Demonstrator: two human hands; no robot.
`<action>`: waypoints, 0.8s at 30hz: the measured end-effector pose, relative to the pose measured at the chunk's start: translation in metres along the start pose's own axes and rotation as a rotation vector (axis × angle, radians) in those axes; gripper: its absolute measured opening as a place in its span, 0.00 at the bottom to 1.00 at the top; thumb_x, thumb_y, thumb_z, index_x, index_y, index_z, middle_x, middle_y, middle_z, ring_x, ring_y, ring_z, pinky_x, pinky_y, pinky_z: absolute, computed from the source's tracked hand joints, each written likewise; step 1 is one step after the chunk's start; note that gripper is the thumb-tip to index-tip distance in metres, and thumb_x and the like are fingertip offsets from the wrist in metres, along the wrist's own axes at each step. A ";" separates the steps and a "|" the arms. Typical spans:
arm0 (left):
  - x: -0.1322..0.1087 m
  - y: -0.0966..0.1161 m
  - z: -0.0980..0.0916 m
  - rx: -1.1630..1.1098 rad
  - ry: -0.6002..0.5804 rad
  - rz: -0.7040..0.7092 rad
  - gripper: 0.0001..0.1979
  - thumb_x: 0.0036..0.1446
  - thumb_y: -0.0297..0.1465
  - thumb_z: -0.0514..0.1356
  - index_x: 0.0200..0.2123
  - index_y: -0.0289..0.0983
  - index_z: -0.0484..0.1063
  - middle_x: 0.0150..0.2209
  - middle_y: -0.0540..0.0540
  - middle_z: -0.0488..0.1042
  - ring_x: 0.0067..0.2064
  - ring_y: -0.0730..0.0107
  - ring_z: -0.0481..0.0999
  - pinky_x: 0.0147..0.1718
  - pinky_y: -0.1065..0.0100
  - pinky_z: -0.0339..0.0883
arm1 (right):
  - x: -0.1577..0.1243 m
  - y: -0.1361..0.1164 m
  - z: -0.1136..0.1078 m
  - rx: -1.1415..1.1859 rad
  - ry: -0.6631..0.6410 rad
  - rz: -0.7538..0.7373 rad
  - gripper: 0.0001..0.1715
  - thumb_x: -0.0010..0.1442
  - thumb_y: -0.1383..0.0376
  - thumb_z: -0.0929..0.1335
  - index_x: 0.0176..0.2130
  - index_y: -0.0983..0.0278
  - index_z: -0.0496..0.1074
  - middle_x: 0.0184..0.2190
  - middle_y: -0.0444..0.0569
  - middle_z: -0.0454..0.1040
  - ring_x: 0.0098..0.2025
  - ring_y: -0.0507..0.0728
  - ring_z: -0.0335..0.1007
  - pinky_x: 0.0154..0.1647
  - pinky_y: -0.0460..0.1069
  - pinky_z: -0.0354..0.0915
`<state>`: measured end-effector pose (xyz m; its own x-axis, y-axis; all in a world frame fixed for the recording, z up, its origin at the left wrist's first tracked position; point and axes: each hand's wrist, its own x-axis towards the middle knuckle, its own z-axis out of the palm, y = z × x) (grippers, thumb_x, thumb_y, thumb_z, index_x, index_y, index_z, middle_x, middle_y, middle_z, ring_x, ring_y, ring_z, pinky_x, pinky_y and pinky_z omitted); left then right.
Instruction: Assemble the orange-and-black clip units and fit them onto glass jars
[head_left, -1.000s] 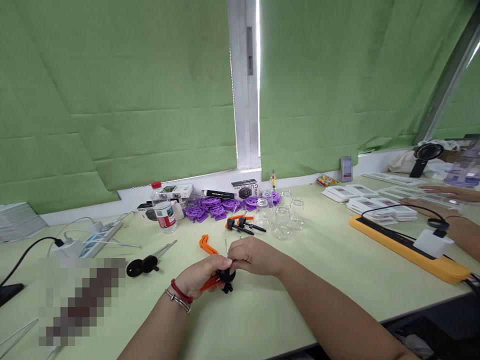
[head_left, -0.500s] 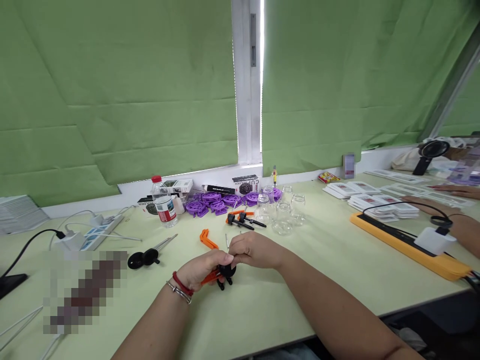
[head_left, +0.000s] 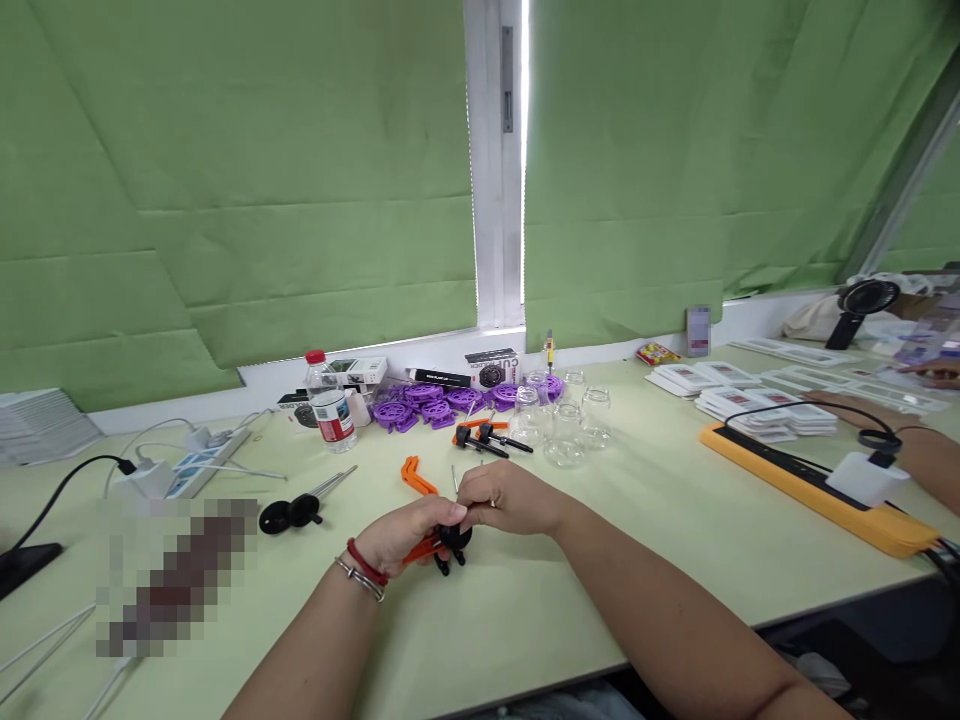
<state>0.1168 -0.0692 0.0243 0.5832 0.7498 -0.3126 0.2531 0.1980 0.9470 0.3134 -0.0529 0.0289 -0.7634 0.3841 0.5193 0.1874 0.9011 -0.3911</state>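
Low over the front of the table, my left hand is closed round an orange-and-black plastic part, its thumb on top. Two short black prongs stick out below it. My right hand meets the left thumb at the top of this part with its fingers pinched together; whatever is between the fingertips is hidden. An orange angled piece lies just beyond my left hand. Thin metal rods show behind my right fingers. Farther back are black-headed rods with orange pieces.
Clear glass jars stand behind my right hand, beside purple plastic pieces. A red-capped bottle is at back left. Black round parts with metal rods lie left. A yellow power strip and a co-worker's arm are right.
Both my hands stay nearly in place on the orange-and-black part, the right one turned slightly. The view has shifted a little. At far right, a co-worker's hand has moved.
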 end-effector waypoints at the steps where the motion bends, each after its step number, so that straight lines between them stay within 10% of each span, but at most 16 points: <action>1: 0.000 0.000 0.000 0.001 -0.005 0.001 0.24 0.41 0.51 0.59 0.29 0.33 0.69 0.27 0.47 0.67 0.24 0.74 0.64 0.17 0.73 0.43 | 0.000 0.000 0.000 0.006 -0.001 0.004 0.08 0.59 0.64 0.67 0.31 0.66 0.72 0.28 0.46 0.72 0.30 0.50 0.68 0.33 0.44 0.63; 24: -0.002 0.003 0.002 0.069 -0.027 0.017 0.28 0.40 0.53 0.59 0.31 0.32 0.69 0.27 0.46 0.66 0.24 0.75 0.64 0.17 0.73 0.43 | -0.003 -0.002 -0.006 0.025 -0.050 -0.013 0.08 0.61 0.65 0.65 0.33 0.66 0.73 0.29 0.48 0.73 0.31 0.50 0.68 0.35 0.45 0.64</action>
<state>0.1181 -0.0716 0.0276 0.6084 0.7349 -0.2995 0.2948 0.1410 0.9451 0.3189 -0.0542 0.0331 -0.7954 0.3618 0.4862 0.1626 0.9002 -0.4040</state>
